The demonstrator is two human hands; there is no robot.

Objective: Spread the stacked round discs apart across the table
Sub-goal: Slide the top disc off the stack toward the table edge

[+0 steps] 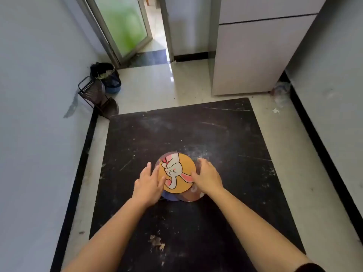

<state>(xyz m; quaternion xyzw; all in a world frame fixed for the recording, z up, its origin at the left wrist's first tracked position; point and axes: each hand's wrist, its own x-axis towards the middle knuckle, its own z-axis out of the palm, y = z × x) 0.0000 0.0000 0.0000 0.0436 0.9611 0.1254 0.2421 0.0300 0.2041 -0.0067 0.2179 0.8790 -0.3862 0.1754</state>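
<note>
Head view looks down on a black table (196, 222) with a small stack of discs (177, 174) near its middle. The top disc (183, 163) is orange with a cartoon rabbit; slivers of at least two more discs peek out under its near edge, one bluish, one brownish. How many lie beneath cannot be told.

Left hand (149, 183) lies flat on the left rim of the top disc, fingers loosely spread and extended, nothing pinched. Right hand (207, 176) rests palm down on the right rim, fingers slightly spread and curved over the edge onto the table; its fingertips are partly blurred, so whether they hook under a disc is unclear. Neither hand grips anything.

By my reading, the spreading has barely begun: the discs overlap almost fully.

Risks from here, as I judge them:
- Flat palms pressing down may drag the whole stack as one block instead of fanning it, since friction between discs looks no lower than that on the dusty table.
- Both hands share the top disc; pulling apart would only pin it.
- A hard outward sweep could send a thin disc off the table's near or side edge to the floor (149, 85).
- Debris (157, 242) near the front edge could snag a sliding disc.
</note>
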